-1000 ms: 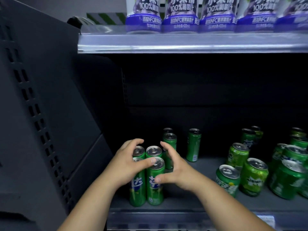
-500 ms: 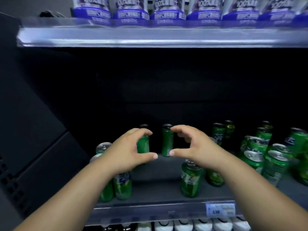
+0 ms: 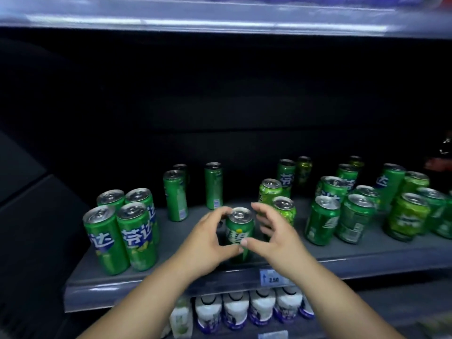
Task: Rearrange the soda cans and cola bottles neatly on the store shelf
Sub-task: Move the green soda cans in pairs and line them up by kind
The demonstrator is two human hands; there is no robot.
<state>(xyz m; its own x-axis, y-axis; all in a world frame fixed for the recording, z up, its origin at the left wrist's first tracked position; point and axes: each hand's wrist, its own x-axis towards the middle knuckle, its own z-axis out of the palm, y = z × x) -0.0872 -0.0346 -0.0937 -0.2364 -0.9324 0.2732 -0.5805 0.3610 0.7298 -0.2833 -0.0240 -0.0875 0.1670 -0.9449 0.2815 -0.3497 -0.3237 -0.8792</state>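
Aluminium, thin-walled and smooth, is what the short green soda can with the silver lid (image 3: 239,232) looks to be made of; it stands upright near the front lip of the grey store shelf (image 3: 171,277), just behind the blue price tag (image 3: 273,277). The left hand (image 3: 208,243) and right hand (image 3: 274,238) cup it from either side, thumbs nearly meeting across its front and fingers curled round the back; whether the palms already press the wall or only frame it I cannot tell. If full, it should feel fairly heavy for its size and stiff enough; the printed skin is likely slippery, and a hard pinch could dent it, so the mid-body between both palms seems the safest hold, not the rim. Just beside it on the right stands a lighter green can with a yellowish print (image 3: 285,211), close enough to be knocked by the right fingers. To the left, well apart, four tall slim green cans (image 3: 122,231) sit in a tight square block. Further back two more tall green cans (image 3: 193,189) stand loose, and the cluster of mixed green cans on the right (image 3: 362,206) is crowded and uneven. White bottles (image 3: 244,311) fill the shelf below.
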